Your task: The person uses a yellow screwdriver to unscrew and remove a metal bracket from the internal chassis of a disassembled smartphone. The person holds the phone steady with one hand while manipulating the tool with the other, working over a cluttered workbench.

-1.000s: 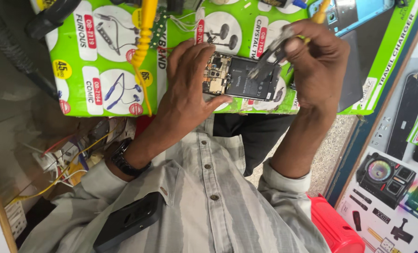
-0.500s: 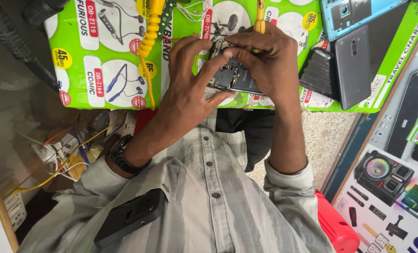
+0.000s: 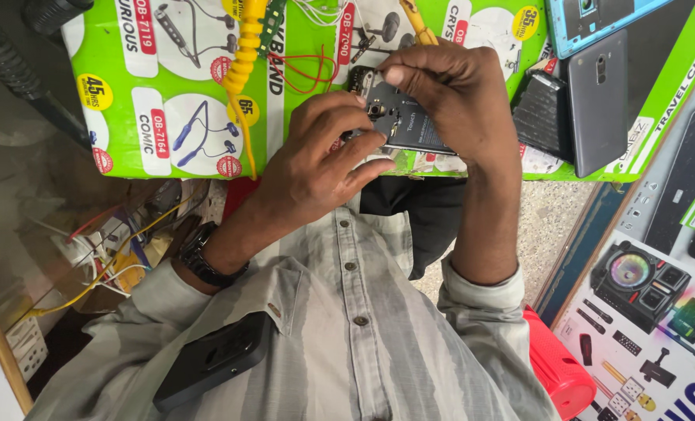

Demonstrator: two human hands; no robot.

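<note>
I see opened phone (image 3: 400, 118) at 12 o'clock above green counter (image 3: 168, 101), left hand (image 3: 320, 156) cradling, right hand (image 3: 456, 93) pinching yellow-handled tool (image 3: 419, 25) (tip hidden). Mid board work, I judge; next needs steady tip.

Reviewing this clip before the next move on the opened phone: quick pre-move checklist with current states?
1. Opened dark phone with bare circuit board supported by both hands: ok; left hand grips it from below, right hand from above.
2. Yellow-handled tool under control: ok, it sticks up from the right hand; tip hidden.
3. Tip placement on the board: cannot tell, fingers cover it.
4. Loose red wires free of the phone: cannot tell; they run right beside its left end.
5. Yellow coiled cord apart from the hands: ok, hangs to their left.
6. Grey phone back cover out of the way: ok, lies to the right.
</note>
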